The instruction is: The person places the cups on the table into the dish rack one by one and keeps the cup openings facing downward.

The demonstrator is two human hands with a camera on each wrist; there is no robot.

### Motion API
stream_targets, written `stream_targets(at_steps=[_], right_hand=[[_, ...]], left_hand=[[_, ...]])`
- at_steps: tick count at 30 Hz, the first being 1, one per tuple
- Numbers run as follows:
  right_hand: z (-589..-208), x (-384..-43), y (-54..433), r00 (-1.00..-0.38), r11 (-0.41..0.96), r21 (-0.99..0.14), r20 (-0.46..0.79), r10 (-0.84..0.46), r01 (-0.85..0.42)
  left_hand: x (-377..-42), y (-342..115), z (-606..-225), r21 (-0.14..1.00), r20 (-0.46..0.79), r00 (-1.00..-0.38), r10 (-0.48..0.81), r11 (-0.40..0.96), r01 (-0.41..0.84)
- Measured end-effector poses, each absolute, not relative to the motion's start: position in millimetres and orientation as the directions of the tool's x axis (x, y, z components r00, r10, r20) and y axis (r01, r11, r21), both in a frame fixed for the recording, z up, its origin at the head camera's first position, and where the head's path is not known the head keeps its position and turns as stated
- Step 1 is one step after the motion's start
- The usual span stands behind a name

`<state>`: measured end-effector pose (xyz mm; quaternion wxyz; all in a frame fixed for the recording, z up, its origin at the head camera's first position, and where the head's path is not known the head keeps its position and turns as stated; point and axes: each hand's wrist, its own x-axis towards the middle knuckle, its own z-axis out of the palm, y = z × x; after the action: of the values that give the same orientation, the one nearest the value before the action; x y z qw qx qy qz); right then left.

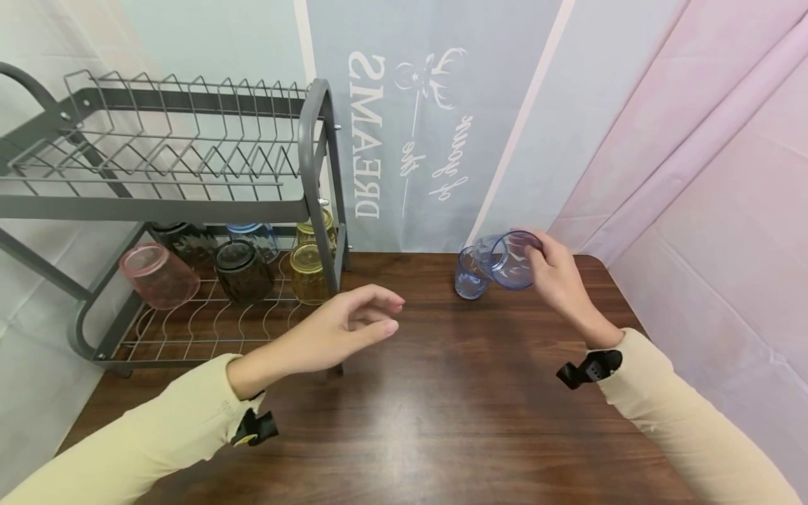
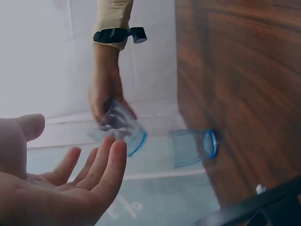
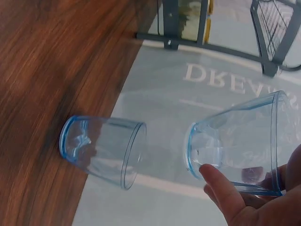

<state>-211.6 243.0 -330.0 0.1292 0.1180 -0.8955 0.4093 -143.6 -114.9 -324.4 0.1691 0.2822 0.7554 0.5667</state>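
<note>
My right hand (image 1: pixel 557 275) grips a clear blue cup (image 1: pixel 516 261) by its side, tilted and held above the table. In the right wrist view the thumb (image 3: pixel 221 186) lies along the wall of that cup (image 3: pixel 235 136). A second clear blue cup (image 1: pixel 470 275) stands upright on the table just left of it; in the right wrist view a gap shows between this cup (image 3: pixel 103 148) and the held one. My left hand (image 1: pixel 341 326) hovers in front of the rack with loosely bent fingers and holds nothing; its palm and fingers (image 2: pixel 101 174) show in the left wrist view.
A grey two-tier dish rack (image 1: pixel 309 168) stands on the brown wooden table (image 1: pixel 429 407) at left. Its lower shelf bears several upturned glasses, among them a pink one (image 1: pixel 160 277), a dark one (image 1: pixel 243 273) and an amber one (image 1: pixel 309 273). Printed curtains (image 1: pixel 442 140) hang behind.
</note>
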Motion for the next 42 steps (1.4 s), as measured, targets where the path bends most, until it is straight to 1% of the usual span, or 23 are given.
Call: stream_targets(at_steps=[4, 7, 12, 15, 18, 23, 28, 31, 37, 42], right_hand=[[-330.9, -202.1, 233.5, -0.906, 0.644, -0.666, 0.410, -0.106, -0.377], [-331.7, -195.3, 227.3, -0.878, 0.652, -0.634, 0.467, -0.106, -0.416], [-334.5, -185.4, 215.4, -0.803, 0.622, -0.577, 0.577, -0.148, -0.530], [-336.7, -180.2, 207.4, -0.740, 0.575, -0.535, 0.643, -0.199, -0.619], [-338.4, -174.5, 200.0, -0.665, 0.545, -0.467, 0.705, -0.246, -0.696], [-341.3, -164.9, 188.7, -0.541, 0.516, -0.345, 0.787, -0.296, -0.784], [-348.7, -158.5, 178.2, -0.430, 0.475, -0.238, 0.832, -0.349, -0.847], [-352.8, -156.5, 172.3, -0.384, 0.474, -0.189, 0.851, -0.359, -0.860], [-359.5, -152.7, 164.6, -0.309, 0.468, -0.116, 0.881, -0.359, -0.876], [-365.3, -153.6, 162.0, -0.259, 0.446, -0.067, 0.886, -0.385, -0.892]], left_hand=[[-147.0, -105.6, -331.4, 0.967, 0.047, -0.791, 0.610, 0.169, 0.188], [-148.7, -100.3, -337.4, 0.975, 0.007, -0.798, 0.603, 0.172, 0.139], [-151.3, -91.9, -342.0, 0.986, -0.059, -0.805, 0.590, 0.161, 0.046], [-153.8, -87.5, -342.0, 0.992, -0.080, -0.803, 0.590, 0.125, -0.007], [-156.0, -84.0, -341.3, 0.994, -0.096, -0.805, 0.586, 0.098, -0.047], [-156.8, -75.9, -339.8, 0.994, -0.109, -0.803, 0.586, 0.057, -0.093], [-155.3, -61.1, -341.0, 0.990, -0.103, -0.794, 0.599, -0.015, -0.139], [-154.8, -52.3, -342.2, 0.982, -0.096, -0.794, 0.600, -0.075, -0.176], [-155.2, -40.6, -344.0, 0.964, -0.055, -0.789, 0.612, -0.174, -0.202], [-155.6, -36.6, -345.5, 0.958, -0.039, -0.792, 0.609, -0.203, -0.203]])
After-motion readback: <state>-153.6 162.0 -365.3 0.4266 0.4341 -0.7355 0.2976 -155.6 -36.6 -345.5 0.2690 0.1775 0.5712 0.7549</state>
